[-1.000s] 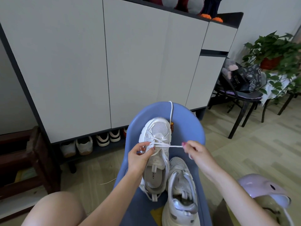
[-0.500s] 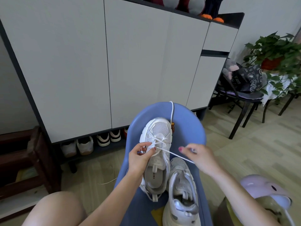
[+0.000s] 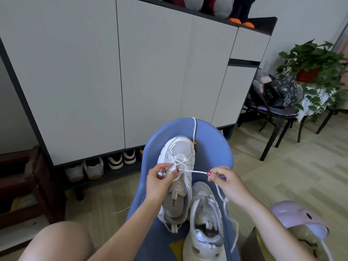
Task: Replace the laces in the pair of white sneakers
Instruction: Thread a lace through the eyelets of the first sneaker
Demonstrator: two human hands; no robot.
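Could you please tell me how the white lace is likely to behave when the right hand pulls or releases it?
Probably floppy: beyond the right hand the lace droops in loose curves. Likely light and thin. Only the pulled stretch from the sneaker looks straight.

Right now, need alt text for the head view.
The left hand steadies a white sneaker on a blue chair while the right hand pinches its white lace, stretched sideways. The second sneaker lies beside it, before a grey cabinet.

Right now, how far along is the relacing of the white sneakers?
Done: lower eyelets of the far white mesh sneaker are crossed. In hand: left hand steadies it while right hand pulls the white lace sideways. Left: its upper eyelets, then the near silver-heeled sneaker.
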